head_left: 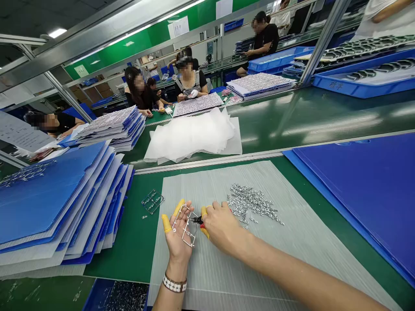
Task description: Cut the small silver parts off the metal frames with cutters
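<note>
Palm up, my left hand [179, 242] holds a silvery sprue frame [189, 233] with small parts inside it; yellow finger cots cover its thumb and a finger. My right hand [223, 224], also with yellow cots, is closed around side cutters [196, 220] with red handles, mostly hidden by the fingers. Their dark jaws reach the frame's right side; I cannot tell whether they bite on it. To the right lies a pile of small silvery parts [251, 201] on a white foam sheet [275, 263]. Another sprue frame [152, 201] lies to the left on the green table.
Blue and white sheets [97, 203] are stacked high at the left. A blue board [363, 190] covers the right side. Beyond the metal rail lie white foam sheets [194, 134]. Several people sit farther back. A blue bin [119, 296] with dark scraps stands below the front edge.
</note>
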{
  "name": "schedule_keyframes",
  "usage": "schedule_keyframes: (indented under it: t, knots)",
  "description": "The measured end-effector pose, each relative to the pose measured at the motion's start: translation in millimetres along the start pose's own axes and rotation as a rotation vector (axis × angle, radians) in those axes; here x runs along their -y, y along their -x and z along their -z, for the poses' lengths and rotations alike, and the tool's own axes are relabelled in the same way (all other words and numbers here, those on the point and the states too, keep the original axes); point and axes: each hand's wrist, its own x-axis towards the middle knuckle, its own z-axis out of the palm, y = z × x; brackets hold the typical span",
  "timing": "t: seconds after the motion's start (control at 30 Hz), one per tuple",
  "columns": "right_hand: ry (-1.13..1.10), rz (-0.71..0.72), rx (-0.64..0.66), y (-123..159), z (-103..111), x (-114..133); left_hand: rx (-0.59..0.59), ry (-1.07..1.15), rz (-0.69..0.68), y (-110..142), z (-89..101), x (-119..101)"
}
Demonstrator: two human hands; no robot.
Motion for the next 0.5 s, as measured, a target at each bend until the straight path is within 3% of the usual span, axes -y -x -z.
schedule_keyframes:
  t: [0.5]
  knots:
    - [-0.021, 0.052, 0.024, 7, 12, 6, -0.005, -0.018, -0.070, -3, 0.4, -7]
